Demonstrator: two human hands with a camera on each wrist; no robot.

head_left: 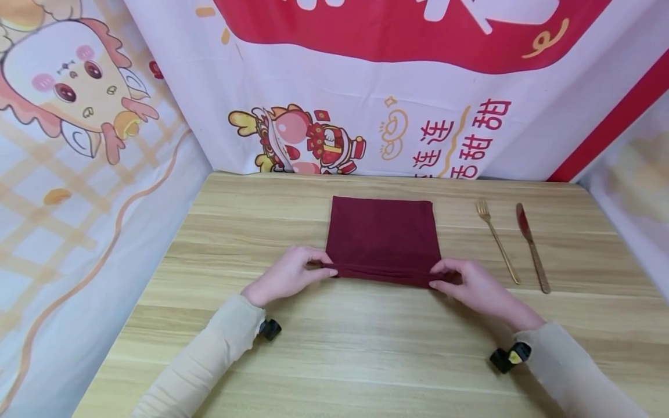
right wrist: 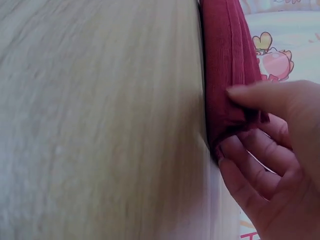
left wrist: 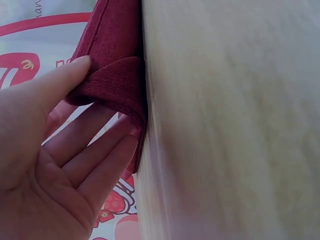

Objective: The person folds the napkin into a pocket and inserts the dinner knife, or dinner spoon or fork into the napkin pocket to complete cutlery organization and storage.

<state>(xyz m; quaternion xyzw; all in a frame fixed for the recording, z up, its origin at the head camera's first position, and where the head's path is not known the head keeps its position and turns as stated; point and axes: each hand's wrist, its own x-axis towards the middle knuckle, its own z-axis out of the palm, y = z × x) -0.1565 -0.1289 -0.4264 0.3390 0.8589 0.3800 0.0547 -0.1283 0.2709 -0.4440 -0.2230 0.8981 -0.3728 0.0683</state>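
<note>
A dark red cloth napkin lies flat on a light wooden table, seen from above. The left hand pinches the napkin's near left corner, and the right hand pinches its near right corner, where the near edge is folded into a narrow band. Both arms wear cream sleeves. To the right of the napkin, a gold fork and a gold knife lie side by side, apart from the cloth. A printed cartoon backdrop stands behind the table.
</note>
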